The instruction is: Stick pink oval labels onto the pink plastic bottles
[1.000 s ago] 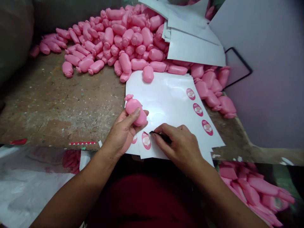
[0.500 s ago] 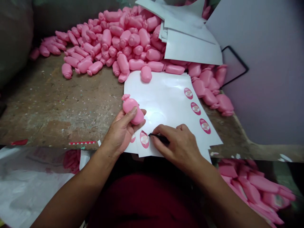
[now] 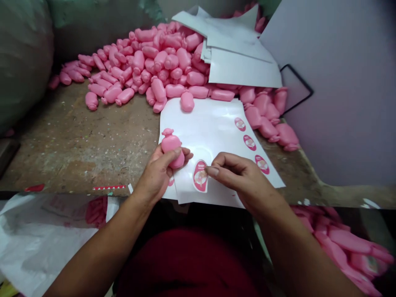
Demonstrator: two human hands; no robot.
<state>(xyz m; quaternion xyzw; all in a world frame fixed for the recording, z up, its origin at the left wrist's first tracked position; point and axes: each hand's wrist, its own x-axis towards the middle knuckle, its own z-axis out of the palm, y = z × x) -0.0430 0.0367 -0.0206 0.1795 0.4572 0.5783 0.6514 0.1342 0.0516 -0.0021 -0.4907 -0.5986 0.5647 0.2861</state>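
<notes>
The oval pink-and-white label, flat on the white sheet 0.5 seconds ago with a black tool beside it, is now lifted above the sheet's near end. The right hand pinches its right edge between thumb and forefinger, the other fingers curled. The left hand, palm up, grasps 1 pink bottle, neck pointing away, just left of the label but apart from it. The sheet's near edge overhangs the front of the desk. Open desk lies leftward; heaped bottles bound the far side, a pale panel the right.
</notes>
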